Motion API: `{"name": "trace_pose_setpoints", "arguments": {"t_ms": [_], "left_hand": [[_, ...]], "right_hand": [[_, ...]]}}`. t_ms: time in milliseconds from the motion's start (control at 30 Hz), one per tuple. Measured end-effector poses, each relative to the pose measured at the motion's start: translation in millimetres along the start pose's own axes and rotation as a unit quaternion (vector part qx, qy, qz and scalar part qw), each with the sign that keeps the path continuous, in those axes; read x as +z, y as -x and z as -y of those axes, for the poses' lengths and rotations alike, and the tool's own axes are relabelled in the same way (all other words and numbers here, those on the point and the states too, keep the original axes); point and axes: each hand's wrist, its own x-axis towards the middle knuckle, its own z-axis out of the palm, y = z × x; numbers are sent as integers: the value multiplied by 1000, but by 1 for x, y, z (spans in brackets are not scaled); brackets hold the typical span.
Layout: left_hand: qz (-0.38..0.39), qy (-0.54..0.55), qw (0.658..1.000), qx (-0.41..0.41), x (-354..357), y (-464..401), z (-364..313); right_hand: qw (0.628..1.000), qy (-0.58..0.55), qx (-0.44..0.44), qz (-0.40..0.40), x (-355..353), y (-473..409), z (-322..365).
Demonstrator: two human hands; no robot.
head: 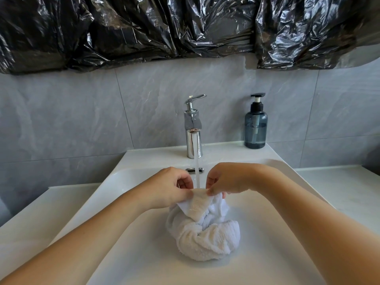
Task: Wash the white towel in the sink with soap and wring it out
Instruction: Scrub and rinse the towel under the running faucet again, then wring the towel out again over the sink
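hands pinching towel edge under tap stream, bunched, no clear axis

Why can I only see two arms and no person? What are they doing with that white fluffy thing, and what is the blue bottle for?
The camera sits on the person's head and looks down, so you see only their arms, as if through their eyes. There is just this one picture. The left hand and right hand each pinch a stretched corner of the white towel. The rest of it lies bunched in the white sink. Water runs from the shiny tap onto that held corner. The blue bottle is a soap pump, standing on the sink's back ledge, right of the tap. Nobody is touching it. Crinkly black plastic hangs on the wall above.
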Motion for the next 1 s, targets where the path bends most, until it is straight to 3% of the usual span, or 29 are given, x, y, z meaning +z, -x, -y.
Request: {"name": "trace_pose_setpoints", "arguments": {"t_ms": [67, 167, 400, 633, 867, 1000], "left_hand": [[-22, 0, 1000, 3, -1, 1, -3], [-125, -11, 992, 5, -6, 0, -5], [-323, -75, 942, 56, -41, -8, -22], [-230, -76, 967, 77, -65, -41, -78], [-250, -111, 958, 90, -68, -61, -83], [-216, -151, 959, 102, -65, -58, -76]], "right_hand": [[1000, -12, -2, -22, -1, 0, 0], [995, -49, -12, -86, -5, 0, -1], [980, -37, -34, -193, -5, -7, -4], [976, -17, -46, -212, -2, -8, -6], [983, -11, -32, -180, 0, -11, -7], [988, -4, -21, -155, 1, -9, -4]]}}
